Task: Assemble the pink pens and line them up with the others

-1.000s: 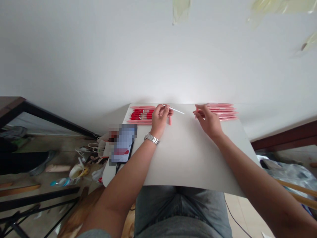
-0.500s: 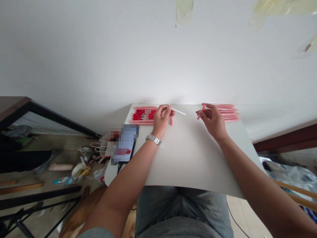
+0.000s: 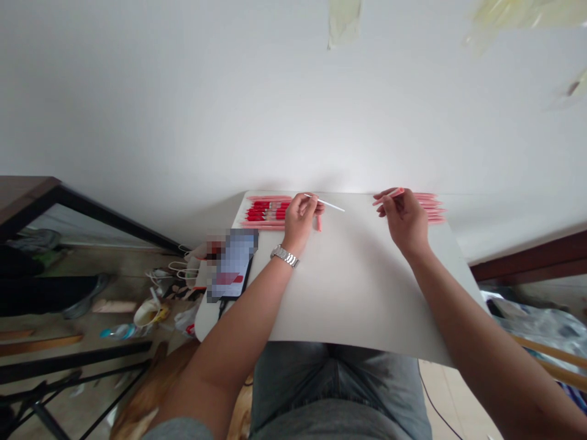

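My left hand (image 3: 302, 217) pinches a thin white rod (image 3: 332, 206), much like a pen refill, which points right and slightly down. A short pink piece (image 3: 319, 223) shows just below these fingers; whether they hold it or it lies on the table, I cannot tell. Between thumb and fingers of my right hand (image 3: 403, 214) is a slim pink tube (image 3: 389, 196), like a pen part, tilted up to the right. Red pens (image 3: 263, 211) with clear sections lie left of my left hand, among pink sticks (image 3: 263, 225). More pink sticks (image 3: 431, 208) are behind my right hand.
The white table (image 3: 348, 293) stands against the wall (image 3: 293, 110). On its left edge lies a phone (image 3: 233, 269) with a cable. Left on the floor are a cup (image 3: 147, 313), a bottle (image 3: 119, 332) and white cords. A plastic-wrapped heap (image 3: 541, 321) is at right.
My right hand has moved a little to the right, away from the left, and the pink tube in it has turned flatter. My left hand and the white rod have stayed in place.
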Action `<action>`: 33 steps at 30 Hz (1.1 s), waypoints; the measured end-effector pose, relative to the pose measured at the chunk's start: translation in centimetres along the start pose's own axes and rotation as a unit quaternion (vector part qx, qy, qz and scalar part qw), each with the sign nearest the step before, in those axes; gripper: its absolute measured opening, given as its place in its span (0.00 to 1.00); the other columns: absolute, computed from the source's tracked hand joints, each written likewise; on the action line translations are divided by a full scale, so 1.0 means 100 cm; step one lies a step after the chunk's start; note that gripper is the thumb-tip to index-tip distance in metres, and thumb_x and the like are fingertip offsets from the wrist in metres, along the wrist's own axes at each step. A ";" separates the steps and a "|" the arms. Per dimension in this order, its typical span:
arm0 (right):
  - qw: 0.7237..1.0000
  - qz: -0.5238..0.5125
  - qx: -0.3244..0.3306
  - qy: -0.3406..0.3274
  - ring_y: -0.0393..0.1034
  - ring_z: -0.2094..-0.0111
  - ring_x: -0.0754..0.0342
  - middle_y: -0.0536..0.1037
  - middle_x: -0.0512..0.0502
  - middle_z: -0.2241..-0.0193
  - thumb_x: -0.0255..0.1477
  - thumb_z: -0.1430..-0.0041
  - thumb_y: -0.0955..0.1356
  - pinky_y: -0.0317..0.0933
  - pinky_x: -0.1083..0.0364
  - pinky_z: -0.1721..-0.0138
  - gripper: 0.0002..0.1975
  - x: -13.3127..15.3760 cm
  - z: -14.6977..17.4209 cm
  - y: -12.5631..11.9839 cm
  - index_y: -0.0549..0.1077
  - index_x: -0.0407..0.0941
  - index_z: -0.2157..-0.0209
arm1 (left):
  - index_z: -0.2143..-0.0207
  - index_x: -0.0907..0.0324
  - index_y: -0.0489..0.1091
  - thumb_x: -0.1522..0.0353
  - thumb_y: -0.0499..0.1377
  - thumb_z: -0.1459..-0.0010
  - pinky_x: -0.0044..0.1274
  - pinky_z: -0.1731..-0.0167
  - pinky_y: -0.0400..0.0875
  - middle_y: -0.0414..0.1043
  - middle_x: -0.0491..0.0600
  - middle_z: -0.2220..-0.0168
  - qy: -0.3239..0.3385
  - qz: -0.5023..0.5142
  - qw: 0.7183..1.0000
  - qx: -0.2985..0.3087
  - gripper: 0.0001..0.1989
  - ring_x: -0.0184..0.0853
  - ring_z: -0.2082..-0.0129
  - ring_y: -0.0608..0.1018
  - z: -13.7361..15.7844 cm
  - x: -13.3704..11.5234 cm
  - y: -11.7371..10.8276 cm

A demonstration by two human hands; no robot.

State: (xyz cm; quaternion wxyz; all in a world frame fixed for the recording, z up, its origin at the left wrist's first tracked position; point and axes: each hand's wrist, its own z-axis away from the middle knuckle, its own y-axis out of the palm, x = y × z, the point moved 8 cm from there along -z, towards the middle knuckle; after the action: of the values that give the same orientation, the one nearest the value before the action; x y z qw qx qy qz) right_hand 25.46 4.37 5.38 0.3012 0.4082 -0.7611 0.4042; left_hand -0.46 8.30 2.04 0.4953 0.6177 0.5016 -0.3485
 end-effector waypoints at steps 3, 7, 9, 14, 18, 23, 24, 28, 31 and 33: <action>0.993 0.045 0.111 0.015 0.76 0.72 0.53 0.84 0.44 0.65 0.47 0.31 0.66 0.71 0.52 0.67 0.18 -0.011 0.001 0.020 0.73 0.46 0.64 | 0.62 0.57 0.72 0.53 0.67 0.40 0.26 0.59 0.80 0.78 0.49 0.65 -0.002 0.000 1.000 0.000 0.17 0.32 0.64 0.82 0.000 0.000 0.001; 0.997 0.027 0.071 0.034 0.76 0.72 0.54 0.85 0.42 0.61 0.48 0.31 0.65 0.72 0.52 0.67 0.20 -0.018 0.000 0.014 0.74 0.46 0.59 | 0.63 0.57 0.71 0.53 0.67 0.41 0.26 0.59 0.80 0.78 0.49 0.65 -0.006 0.002 1.000 0.002 0.18 0.32 0.65 0.82 0.000 0.001 0.001; 0.996 0.023 0.076 0.032 0.75 0.72 0.54 0.85 0.42 0.61 0.48 0.31 0.65 0.72 0.51 0.68 0.20 -0.018 0.000 0.014 0.74 0.45 0.59 | 0.62 0.57 0.71 0.53 0.67 0.40 0.26 0.59 0.80 0.78 0.49 0.65 -0.007 0.003 1.000 0.003 0.18 0.32 0.65 0.82 0.000 0.001 0.001; 0.996 0.027 0.073 0.031 0.75 0.73 0.54 0.85 0.43 0.63 0.49 0.31 0.65 0.72 0.52 0.69 0.20 -0.010 0.002 0.013 0.75 0.45 0.57 | 0.63 0.57 0.71 0.53 0.67 0.40 0.26 0.59 0.80 0.77 0.48 0.66 -0.006 0.005 1.000 0.003 0.18 0.32 0.65 0.82 0.000 0.000 0.002; 1.000 0.011 0.001 -0.003 0.75 0.71 0.54 0.84 0.43 0.60 0.48 0.30 0.64 0.72 0.52 0.68 0.19 0.007 0.001 0.000 0.74 0.47 0.56 | 0.62 0.57 0.71 0.53 0.67 0.40 0.26 0.59 0.80 0.77 0.49 0.65 -0.005 0.002 1.000 0.001 0.17 0.32 0.65 0.82 0.000 0.000 0.002; 0.999 0.012 0.044 -0.007 0.77 0.68 0.52 0.84 0.44 0.61 0.47 0.29 0.64 0.72 0.51 0.66 0.19 0.007 0.002 0.006 0.74 0.47 0.54 | 0.62 0.57 0.72 0.54 0.67 0.40 0.26 0.59 0.80 0.77 0.49 0.65 -0.004 0.009 1.000 0.001 0.17 0.32 0.65 0.82 0.001 -0.001 0.002; 0.997 0.027 0.071 -0.010 0.78 0.66 0.51 0.84 0.44 0.62 0.46 0.29 0.64 0.72 0.50 0.63 0.18 0.005 0.004 0.011 0.74 0.47 0.54 | 0.62 0.57 0.72 0.54 0.67 0.40 0.26 0.59 0.80 0.77 0.49 0.65 -0.004 0.011 1.000 0.002 0.17 0.32 0.65 0.82 0.001 -0.001 0.003; 0.983 0.116 0.128 -0.065 0.74 0.69 0.50 0.83 0.44 0.66 0.44 0.28 0.64 0.66 0.50 0.64 0.17 0.007 0.008 0.024 0.76 0.47 0.56 | 0.62 0.57 0.73 0.54 0.67 0.40 0.26 0.58 0.80 0.78 0.49 0.64 -0.015 0.018 1.000 0.003 0.17 0.32 0.64 0.83 0.001 0.000 0.003; 0.969 0.164 0.137 -0.128 0.70 0.70 0.49 0.80 0.44 0.69 0.43 0.27 0.62 0.62 0.50 0.65 0.17 0.015 0.012 0.030 0.77 0.47 0.56 | 0.61 0.56 0.73 0.54 0.67 0.40 0.27 0.57 0.80 0.78 0.49 0.63 -0.017 0.023 1.000 0.000 0.17 0.32 0.63 0.83 0.001 0.001 0.002; 0.962 0.173 0.143 -0.159 0.69 0.68 0.48 0.80 0.43 0.68 0.40 0.26 0.62 0.61 0.49 0.64 0.16 0.019 0.014 0.033 0.77 0.47 0.56 | 0.61 0.56 0.73 0.54 0.67 0.40 0.27 0.57 0.81 0.79 0.49 0.63 -0.015 0.028 1.000 -0.001 0.16 0.32 0.63 0.83 0.001 0.000 0.002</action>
State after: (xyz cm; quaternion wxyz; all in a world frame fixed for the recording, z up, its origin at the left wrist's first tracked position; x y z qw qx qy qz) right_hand 21.54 3.55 5.02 0.0408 0.3683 -0.7926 0.4842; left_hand -0.26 8.24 2.04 0.5129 0.6256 0.4774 -0.3428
